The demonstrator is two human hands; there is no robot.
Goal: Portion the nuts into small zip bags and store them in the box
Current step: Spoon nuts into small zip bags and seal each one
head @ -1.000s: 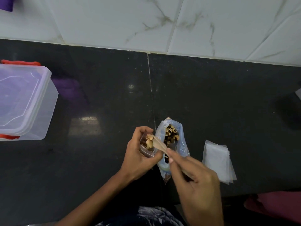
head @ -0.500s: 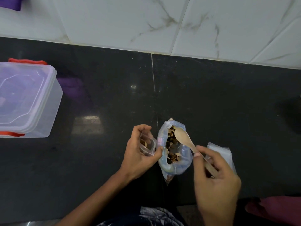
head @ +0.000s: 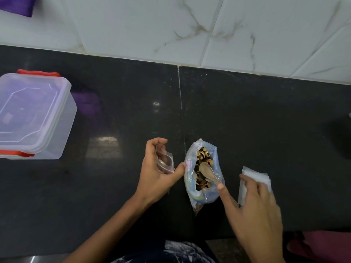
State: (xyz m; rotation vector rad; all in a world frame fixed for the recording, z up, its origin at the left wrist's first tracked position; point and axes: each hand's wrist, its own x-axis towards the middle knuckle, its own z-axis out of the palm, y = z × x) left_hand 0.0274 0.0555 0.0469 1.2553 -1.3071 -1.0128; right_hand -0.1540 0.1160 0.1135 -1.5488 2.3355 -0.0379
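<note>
An open plastic bag of nuts (head: 190, 184) lies on the black counter (head: 256, 114), in front of me. A pale wooden spoon (head: 207, 170) rests inside it on the nuts. My left hand (head: 152, 176) holds a small clear zip bag (head: 165, 161) just left of the nut bag, its thumb touching that bag's edge. My right hand (head: 255, 209) is spread out, one fingertip at the spoon's handle end, the other fingers over a stack of empty zip bags (head: 255, 174). The storage box (head: 32, 114) stands at the far left, clear, lid on, with red clips.
A white marble-tiled wall (head: 190, 25) rises behind the counter. A purple cloth (head: 17, 5) hangs at the top left. A pink cloth (head: 322, 245) lies at the bottom right, below the counter's front edge. A dark object (head: 341, 137) sits at the right edge.
My right hand carried the spoon from the small zip bag back to the nut bag, left it lying there and spread its fingers toward the stack. My left hand kept the small bag.
</note>
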